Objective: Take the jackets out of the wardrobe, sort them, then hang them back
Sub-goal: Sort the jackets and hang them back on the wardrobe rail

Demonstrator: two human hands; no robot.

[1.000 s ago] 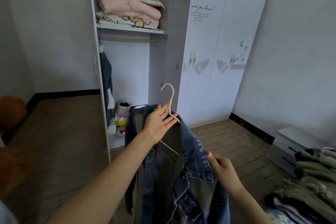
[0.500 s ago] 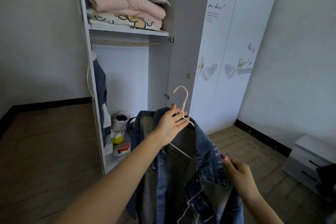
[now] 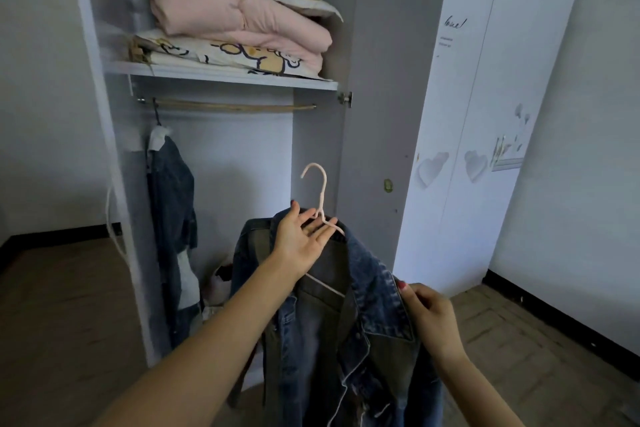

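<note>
Wardrobe: white, left bay open, its door swung out edge-on at centre; right-hand doors closed, printed with hearts and script. Open bay runs from the left side panel to the open door's edge; clear width between them is mostly free below the rail. Floor: brown boards to the left, bare out to the black skirting; more bare floor far right along the wall. Shelf at top of the bay carries a folded stack of bedding, pink quilt between patterned covers, front edge overhanging slightly. Rail sits just under the shelf; one denim jacket already hung at its far left end, against the side panel, rest of the rail free. Bottom of the bay holds a bag or small items, partly hidden, cannot identify. Held denim jacket: blue outside, grey-green lining, on a pale pink hanger, near and below the rail, in front of the bay's right half, collar open toward the camera. Left hand: palm up, fingers nearly straight, hanger neck resting between them; grip loose, supporting, not clenched. Right hand: grip pinching the jacket's right collar edge, thumb on top.
</note>
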